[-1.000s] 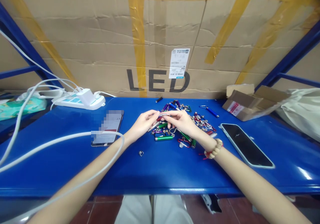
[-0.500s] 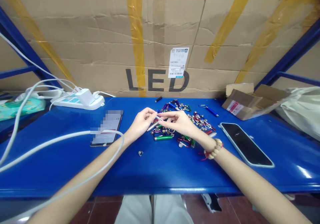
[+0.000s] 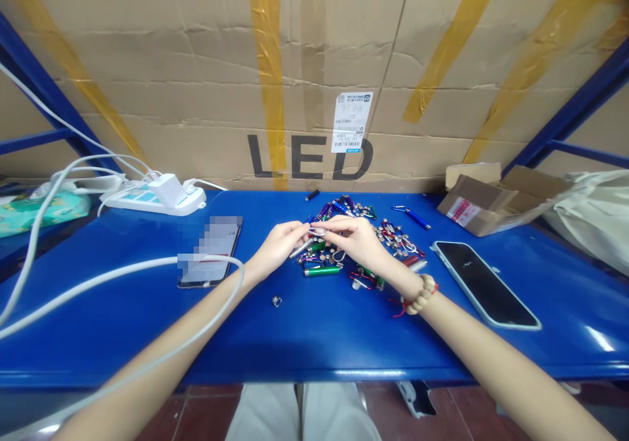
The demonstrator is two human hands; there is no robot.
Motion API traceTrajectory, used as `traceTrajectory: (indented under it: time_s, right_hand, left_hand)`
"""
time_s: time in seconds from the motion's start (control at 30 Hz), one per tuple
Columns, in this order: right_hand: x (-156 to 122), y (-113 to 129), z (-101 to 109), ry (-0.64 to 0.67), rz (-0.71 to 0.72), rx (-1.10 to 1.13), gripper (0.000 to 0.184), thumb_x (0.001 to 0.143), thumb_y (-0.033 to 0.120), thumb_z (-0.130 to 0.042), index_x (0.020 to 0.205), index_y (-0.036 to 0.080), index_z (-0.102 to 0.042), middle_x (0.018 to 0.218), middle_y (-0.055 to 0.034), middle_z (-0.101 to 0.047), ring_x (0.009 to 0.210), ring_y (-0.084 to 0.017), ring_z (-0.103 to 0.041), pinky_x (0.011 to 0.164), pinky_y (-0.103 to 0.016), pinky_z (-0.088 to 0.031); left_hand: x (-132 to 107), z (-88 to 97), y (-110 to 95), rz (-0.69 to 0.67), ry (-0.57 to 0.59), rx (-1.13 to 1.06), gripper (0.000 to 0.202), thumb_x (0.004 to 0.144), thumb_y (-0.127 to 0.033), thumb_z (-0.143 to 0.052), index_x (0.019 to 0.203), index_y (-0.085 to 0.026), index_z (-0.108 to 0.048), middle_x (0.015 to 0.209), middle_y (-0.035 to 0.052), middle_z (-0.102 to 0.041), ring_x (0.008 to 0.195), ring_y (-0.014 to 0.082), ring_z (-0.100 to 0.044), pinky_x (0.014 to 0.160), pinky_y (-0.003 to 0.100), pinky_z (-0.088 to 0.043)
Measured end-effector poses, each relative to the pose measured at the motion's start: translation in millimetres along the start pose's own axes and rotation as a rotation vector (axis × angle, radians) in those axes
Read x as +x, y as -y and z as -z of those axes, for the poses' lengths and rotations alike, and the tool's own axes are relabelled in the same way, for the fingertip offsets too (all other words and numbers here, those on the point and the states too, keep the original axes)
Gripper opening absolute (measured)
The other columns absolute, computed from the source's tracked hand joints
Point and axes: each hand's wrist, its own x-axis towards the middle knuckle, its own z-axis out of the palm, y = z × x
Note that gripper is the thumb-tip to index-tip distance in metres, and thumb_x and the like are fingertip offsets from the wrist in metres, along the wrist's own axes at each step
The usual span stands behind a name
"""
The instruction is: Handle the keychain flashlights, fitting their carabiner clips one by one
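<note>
A small silver carabiner clip (image 3: 317,232) spans the gap between my two hands, just over the pile. My right hand (image 3: 358,239) pinches it with thumb and fingers; a beaded bracelet is on that wrist. At the clip's left end, my left hand (image 3: 285,241) is closed in a pinch, and the fingers hide what they grip there. Under and behind the hands lies a pile of small metal torches, coloured clips and round metal parts. A green torch (image 3: 323,270) is at the pile's near edge. A loose metal piece (image 3: 276,301) lies nearer to me.
A phone (image 3: 211,257) and a white power strip (image 3: 189,204) with cables are on the left. White cable (image 3: 122,269) loops over my left forearm. On the right are another phone (image 3: 486,285), a blue torch (image 3: 417,218) and an open cardboard box (image 3: 484,202). Large cardboard (image 3: 196,100) stands behind.
My fingers have shifted slightly around the clip. It was seen as a thin slanted strip and now shows its loop, lying more level. Everything on the table stays put.
</note>
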Motion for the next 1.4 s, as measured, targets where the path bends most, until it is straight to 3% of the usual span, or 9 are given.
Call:
traceTrajectory:
  time_s: [0.13, 0.23, 0.33, 0.5, 0.63, 0.8, 0.93, 1.23, 1.4]
  right_hand:
    - [-1, 1, -1, 0.008, 0.032, -0.061, 0.028, 0.074, 0.035, -0.067, 0.098, 0.021, -0.072, 0.086, -0.0056, -0.069, 0.064, -0.014, -0.06, 0.057, -0.028, -0.048]
    - [-3, 4, -3, 0.015, 0.051, -0.114, 0.036, 0.071, 0.036, -0.069, 0.102, 0.019, -0.071, 0.082, -0.0057, -0.068, 0.058, -0.013, -0.059, 0.055, -0.027, -0.047]
    - [-4, 5, -6, -0.018, 0.091, -0.202, 0.03, 0.076, 0.037, -0.064, 0.099, 0.019, -0.072, 0.075, -0.005, -0.067, 0.055, -0.013, -0.056, 0.055, -0.027, -0.046]
    - [-4, 4, -5, -0.045, 0.087, -0.3, 0.022, 0.077, 0.029, -0.061, 0.092, 0.02, -0.074, 0.065, -0.0028, -0.063, 0.054, -0.012, -0.054, 0.055, -0.025, -0.043]
    - [-3, 5, -2, 0.006, 0.115, -0.275, 0.019, 0.078, 0.022, -0.058, 0.086, 0.021, -0.075, 0.066, -0.0026, -0.063, 0.058, -0.012, -0.054, 0.057, -0.025, -0.043]
    - [-4, 9, -3, 0.084, 0.069, -0.136, 0.024, 0.08, 0.034, -0.059, 0.091, 0.018, -0.073, 0.08, -0.006, -0.066, 0.063, -0.014, -0.056, 0.058, -0.027, -0.045]
    - [-3, 8, -2, 0.122, 0.101, -0.156, 0.024, 0.083, 0.033, -0.055, 0.091, 0.019, -0.072, 0.078, -0.0052, -0.065, 0.06, -0.013, -0.054, 0.056, -0.026, -0.043]
    - [-3, 8, -2, 0.223, 0.176, -0.44, 0.022, 0.084, 0.023, -0.052, 0.068, 0.014, -0.064, 0.056, -0.0007, -0.055, 0.049, -0.009, -0.043, 0.052, -0.023, -0.031]
    - [-4, 6, -2, 0.219, 0.261, -0.545, 0.023, 0.086, 0.018, -0.049, 0.065, 0.014, -0.058, 0.056, 0.0003, -0.052, 0.048, -0.008, -0.037, 0.052, -0.022, -0.027]
  left_hand:
    - [0, 0.1, -1, 0.016, 0.007, -0.064, 0.03, 0.081, -0.042, -0.049, 0.064, -0.018, -0.044, 0.049, -0.0076, -0.03, 0.044, 0.0068, -0.027, 0.046, 0.021, -0.02]
    - [-1, 1.0, -1, -0.056, -0.017, 0.005, 0.028, 0.083, -0.041, -0.048, 0.068, -0.017, -0.049, 0.057, -0.0048, -0.044, 0.053, 0.0084, -0.039, 0.052, 0.021, -0.028]
    - [-2, 1.0, -1, -0.138, -0.033, 0.125, 0.028, 0.084, -0.041, -0.046, 0.071, -0.017, -0.051, 0.065, -0.0029, -0.051, 0.061, 0.0108, -0.044, 0.056, 0.022, -0.031]
    - [-6, -0.5, -2, -0.184, -0.07, 0.297, 0.037, 0.089, -0.043, -0.034, 0.064, -0.019, -0.044, 0.057, -0.0035, -0.042, 0.056, 0.0119, -0.039, 0.054, 0.024, -0.026]
    - [-10, -2.3, -4, -0.248, -0.052, 0.435, 0.037, 0.092, -0.039, -0.03, 0.063, -0.019, -0.04, 0.057, -0.0032, -0.043, 0.055, 0.0119, -0.039, 0.056, 0.024, -0.027]
    - [-9, -2.6, -1, -0.261, -0.084, 0.64, 0.033, 0.091, -0.036, -0.031, 0.064, -0.02, -0.041, 0.063, -0.0002, -0.047, 0.065, 0.0158, -0.045, 0.059, 0.026, -0.028]
    - [-6, -0.5, 2, -0.246, -0.089, 0.735, 0.033, 0.092, -0.038, -0.03, 0.067, -0.021, -0.043, 0.065, 0.0011, -0.049, 0.068, 0.0177, -0.047, 0.06, 0.026, -0.029]
    - [-8, -3.4, 2, -0.2, -0.054, 0.808, 0.035, 0.092, -0.042, -0.03, 0.074, -0.022, -0.053, 0.067, 0.0013, -0.043, 0.074, 0.0193, -0.049, 0.06, 0.026, -0.03]
    - [-9, -3.3, 0, -0.204, -0.057, 0.837, 0.035, 0.093, -0.042, -0.03, 0.08, -0.023, -0.056, 0.067, 0.0004, -0.042, 0.074, 0.0185, -0.05, 0.061, 0.025, -0.032]
